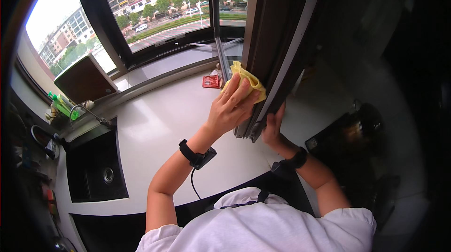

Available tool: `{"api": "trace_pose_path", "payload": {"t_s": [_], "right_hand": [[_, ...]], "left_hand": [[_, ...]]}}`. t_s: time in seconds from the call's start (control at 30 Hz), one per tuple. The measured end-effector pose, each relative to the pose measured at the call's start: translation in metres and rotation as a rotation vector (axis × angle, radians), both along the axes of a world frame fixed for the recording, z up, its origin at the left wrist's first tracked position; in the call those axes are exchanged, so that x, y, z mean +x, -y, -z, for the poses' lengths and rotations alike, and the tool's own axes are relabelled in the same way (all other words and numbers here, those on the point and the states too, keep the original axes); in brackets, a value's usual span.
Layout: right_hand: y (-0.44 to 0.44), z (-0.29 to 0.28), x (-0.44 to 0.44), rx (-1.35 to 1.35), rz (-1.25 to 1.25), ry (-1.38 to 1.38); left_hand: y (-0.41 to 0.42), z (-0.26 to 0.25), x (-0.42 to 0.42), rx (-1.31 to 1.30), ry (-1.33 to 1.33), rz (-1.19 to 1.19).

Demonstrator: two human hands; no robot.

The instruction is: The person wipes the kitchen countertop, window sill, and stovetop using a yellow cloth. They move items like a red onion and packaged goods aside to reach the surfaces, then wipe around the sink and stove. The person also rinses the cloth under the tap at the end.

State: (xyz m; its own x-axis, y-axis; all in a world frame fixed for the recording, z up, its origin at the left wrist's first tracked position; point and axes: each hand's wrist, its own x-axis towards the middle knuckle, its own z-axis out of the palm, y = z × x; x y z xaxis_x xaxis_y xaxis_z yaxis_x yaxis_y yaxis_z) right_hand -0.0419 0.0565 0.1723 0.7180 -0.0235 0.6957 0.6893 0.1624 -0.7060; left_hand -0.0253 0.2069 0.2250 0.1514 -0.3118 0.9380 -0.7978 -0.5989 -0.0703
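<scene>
A crumpled yellow cloth [248, 82] is pressed by my left hand [230, 106] against the edge of a dark sliding-door or window frame [273, 41] that rises over the counter. On the frame's other side, my right hand [275, 127] rests at its lower end, thumb and fingers against it; part of that hand is hidden behind the frame. Both wrists wear black straps with small devices. Just left of the cloth, a small red packet [211, 81] lies on the white countertop [158, 111].
At left are a black sink [97, 167], a curved faucet [86, 111], green bottles [63, 106] and a dark board [85, 79] leaning by the window. An open window pane [222, 55] stands beyond the cloth. Dark cookware [366, 121] sits at right in shadow.
</scene>
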Motion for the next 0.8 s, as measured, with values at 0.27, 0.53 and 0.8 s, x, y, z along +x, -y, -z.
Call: {"api": "trace_pose_path", "payload": {"t_s": [0.27,0.53,0.8], "right_hand": [[0.005,-0.009,-0.004,-0.156,0.008,0.071],[0.01,-0.008,0.001,-0.235,-0.028,0.08],[0.041,-0.053,-0.061,-0.636,-0.031,0.399]], "left_hand": [[0.018,-0.077,0.001,-0.19,0.019,0.059],[-0.018,0.08,-0.044,0.11,-0.339,0.0],[-0.004,0.014,-0.092,-0.164,-0.297,0.239]]}}
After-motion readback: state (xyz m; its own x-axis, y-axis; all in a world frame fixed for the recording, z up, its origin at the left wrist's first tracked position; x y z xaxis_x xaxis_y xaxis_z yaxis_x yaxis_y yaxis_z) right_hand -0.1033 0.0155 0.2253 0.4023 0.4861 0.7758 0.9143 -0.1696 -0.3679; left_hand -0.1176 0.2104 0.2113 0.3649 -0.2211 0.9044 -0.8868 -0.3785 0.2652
